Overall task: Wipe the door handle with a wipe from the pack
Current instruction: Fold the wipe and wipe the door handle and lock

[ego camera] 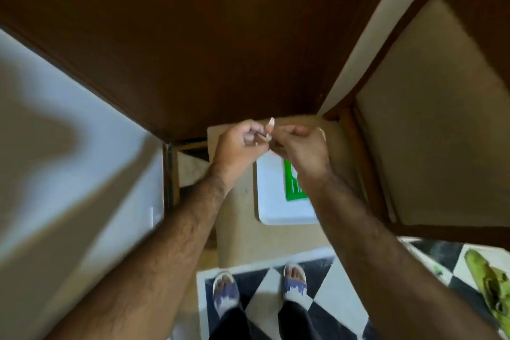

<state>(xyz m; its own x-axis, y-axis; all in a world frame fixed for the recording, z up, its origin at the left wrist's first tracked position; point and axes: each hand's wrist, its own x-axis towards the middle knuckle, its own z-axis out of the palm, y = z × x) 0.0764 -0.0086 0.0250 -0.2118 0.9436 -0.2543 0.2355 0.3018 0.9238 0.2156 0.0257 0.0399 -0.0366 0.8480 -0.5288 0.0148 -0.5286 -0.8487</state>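
In the middle of the frame the left hand (240,143) and the right hand (300,146) meet, both with fingers curled closed. Between their fingertips they pinch a small pale thing (270,128); it is blurred, and I cannot tell if it is a wipe. Just below the hands, partly hidden by the right forearm, lies a white pack (278,196) with a green label, on a beige surface (248,232). Above the hands a dark brown wooden door (193,36) fills the upper part of the frame; its handle is not visible. At the right stands a wooden frame with a beige panel (441,119). At the bottom centre two feet in sandals (225,288) stand on a black and white checked floor (325,298). A green object (488,281) lies at the lower right edge.
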